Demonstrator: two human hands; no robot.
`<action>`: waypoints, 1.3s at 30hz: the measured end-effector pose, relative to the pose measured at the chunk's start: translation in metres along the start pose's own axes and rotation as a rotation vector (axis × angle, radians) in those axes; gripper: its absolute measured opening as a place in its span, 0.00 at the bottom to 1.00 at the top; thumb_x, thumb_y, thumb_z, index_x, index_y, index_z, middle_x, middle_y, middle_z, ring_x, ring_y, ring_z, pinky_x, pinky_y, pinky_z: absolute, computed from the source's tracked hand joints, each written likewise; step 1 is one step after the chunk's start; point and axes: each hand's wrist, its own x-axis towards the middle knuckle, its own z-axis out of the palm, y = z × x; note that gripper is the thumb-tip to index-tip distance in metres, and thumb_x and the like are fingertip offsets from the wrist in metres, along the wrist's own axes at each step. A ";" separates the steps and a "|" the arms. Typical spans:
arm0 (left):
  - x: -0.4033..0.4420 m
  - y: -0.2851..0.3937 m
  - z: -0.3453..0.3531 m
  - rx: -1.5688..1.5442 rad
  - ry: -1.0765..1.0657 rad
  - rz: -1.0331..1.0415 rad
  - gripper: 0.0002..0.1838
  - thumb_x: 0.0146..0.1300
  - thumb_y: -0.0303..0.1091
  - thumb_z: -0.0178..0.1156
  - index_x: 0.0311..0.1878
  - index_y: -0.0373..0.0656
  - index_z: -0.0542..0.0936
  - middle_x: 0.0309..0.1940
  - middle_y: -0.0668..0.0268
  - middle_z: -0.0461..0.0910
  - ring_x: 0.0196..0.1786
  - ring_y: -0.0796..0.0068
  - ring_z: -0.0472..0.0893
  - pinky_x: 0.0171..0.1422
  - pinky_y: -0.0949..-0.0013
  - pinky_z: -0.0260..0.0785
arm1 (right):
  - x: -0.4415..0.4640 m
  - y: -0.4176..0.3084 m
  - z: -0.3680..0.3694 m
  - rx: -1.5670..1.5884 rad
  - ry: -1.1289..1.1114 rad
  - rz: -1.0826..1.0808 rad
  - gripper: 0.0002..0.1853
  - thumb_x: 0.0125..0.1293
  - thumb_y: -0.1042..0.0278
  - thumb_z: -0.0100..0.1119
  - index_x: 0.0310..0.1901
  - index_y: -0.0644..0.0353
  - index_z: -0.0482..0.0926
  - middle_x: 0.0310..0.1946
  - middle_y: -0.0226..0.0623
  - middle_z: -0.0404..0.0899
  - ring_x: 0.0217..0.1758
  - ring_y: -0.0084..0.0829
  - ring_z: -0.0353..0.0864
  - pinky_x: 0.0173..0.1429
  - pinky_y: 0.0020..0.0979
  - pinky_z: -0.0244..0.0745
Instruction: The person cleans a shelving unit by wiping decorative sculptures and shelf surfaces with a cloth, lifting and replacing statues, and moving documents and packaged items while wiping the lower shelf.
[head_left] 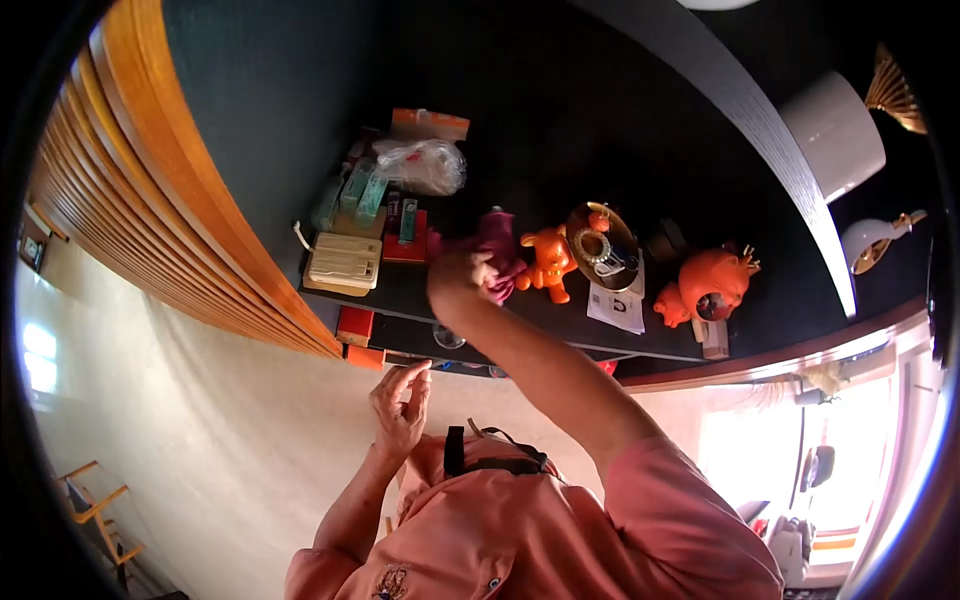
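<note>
My right hand (462,285) reaches onto a dark shelf, its fingers wrapped round a purple cloth (497,250). Just right of the cloth sits an orange bear figurine (547,264). To the left of the hand lies a red box (408,240) with small packets on it. My left hand (402,405) is in front of the shelf edge, low and to the left, its fingers bent towards the thumb. Nothing can be made out between those fingers.
A cream device (343,262), a clear plastic bag (425,165) and teal packets (370,195) stand on the left. Further right are a gold tray (623,262), a white card (616,310) and an orange crowned figurine (712,283). Wooden slats (190,190) curve along the left.
</note>
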 end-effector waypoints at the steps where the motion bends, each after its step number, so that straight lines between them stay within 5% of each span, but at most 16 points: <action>1: -0.003 -0.002 0.002 -0.008 0.014 -0.019 0.08 0.70 0.25 0.63 0.50 0.38 0.85 0.34 0.56 0.85 0.35 0.63 0.85 0.41 0.66 0.79 | -0.016 -0.006 0.005 -0.001 0.115 -0.004 0.21 0.71 0.67 0.56 0.62 0.66 0.81 0.65 0.65 0.75 0.56 0.61 0.84 0.52 0.60 0.82; 3: -0.010 -0.002 0.003 -0.034 0.014 -0.052 0.08 0.70 0.26 0.63 0.50 0.37 0.85 0.33 0.56 0.85 0.34 0.64 0.85 0.40 0.66 0.78 | -0.063 -0.006 0.020 -0.139 0.455 -0.106 0.20 0.69 0.67 0.56 0.60 0.65 0.82 0.63 0.68 0.74 0.54 0.60 0.84 0.49 0.53 0.84; 6: -0.026 -0.008 0.005 0.005 0.009 -0.090 0.08 0.70 0.26 0.64 0.50 0.37 0.85 0.32 0.57 0.84 0.32 0.66 0.84 0.38 0.65 0.77 | -0.077 0.013 0.039 0.097 0.564 -0.321 0.25 0.69 0.66 0.54 0.64 0.72 0.77 0.66 0.71 0.70 0.55 0.65 0.80 0.45 0.52 0.84; 10: -0.044 -0.012 0.009 0.053 0.028 -0.084 0.09 0.69 0.26 0.64 0.50 0.38 0.85 0.32 0.56 0.84 0.32 0.65 0.85 0.36 0.65 0.75 | -0.091 0.062 0.094 0.308 0.854 -0.545 0.24 0.64 0.69 0.58 0.62 0.65 0.75 0.69 0.54 0.66 0.65 0.51 0.76 0.58 0.46 0.83; 15: -0.024 0.007 0.003 0.233 0.085 0.009 0.08 0.69 0.25 0.64 0.49 0.37 0.84 0.33 0.55 0.84 0.33 0.58 0.85 0.38 0.63 0.76 | -0.109 0.122 0.139 0.428 0.889 -0.745 0.25 0.62 0.72 0.56 0.63 0.62 0.75 0.67 0.43 0.70 0.65 0.44 0.75 0.61 0.42 0.80; 25: 0.086 0.064 0.012 0.668 0.186 0.509 0.09 0.65 0.25 0.66 0.48 0.45 0.85 0.41 0.63 0.84 0.43 0.59 0.80 0.50 0.58 0.73 | -0.173 0.224 0.280 0.774 0.441 -0.416 0.17 0.64 0.72 0.62 0.55 0.61 0.82 0.56 0.42 0.81 0.49 0.49 0.85 0.49 0.45 0.83; 30: 0.075 0.092 0.081 0.466 0.001 0.562 0.11 0.63 0.24 0.68 0.49 0.45 0.84 0.42 0.62 0.83 0.43 0.57 0.81 0.47 0.58 0.74 | -0.217 0.236 0.209 0.879 1.027 -0.426 0.19 0.61 0.70 0.67 0.54 0.60 0.83 0.55 0.40 0.81 0.49 0.46 0.85 0.50 0.44 0.84; 34: 0.060 0.095 0.146 0.362 -0.154 0.558 0.10 0.62 0.23 0.68 0.47 0.42 0.85 0.42 0.61 0.84 0.43 0.56 0.81 0.48 0.59 0.75 | -0.176 0.220 0.168 0.708 1.024 -0.367 0.23 0.61 0.69 0.62 0.60 0.57 0.80 0.60 0.37 0.75 0.57 0.42 0.77 0.59 0.39 0.78; 37: 0.051 0.101 0.174 0.311 -0.223 0.559 0.09 0.62 0.23 0.68 0.46 0.42 0.85 0.41 0.61 0.84 0.42 0.56 0.82 0.48 0.59 0.75 | -0.122 0.205 0.192 0.625 0.831 -0.304 0.25 0.61 0.69 0.59 0.62 0.55 0.79 0.60 0.37 0.73 0.53 0.41 0.75 0.57 0.39 0.76; 39: 0.041 0.103 0.183 0.299 -0.225 0.562 0.09 0.62 0.23 0.68 0.45 0.42 0.85 0.40 0.61 0.84 0.42 0.58 0.83 0.48 0.60 0.76 | -0.128 0.217 0.215 0.627 0.952 -0.296 0.26 0.60 0.69 0.59 0.63 0.55 0.79 0.60 0.37 0.73 0.52 0.41 0.74 0.56 0.39 0.76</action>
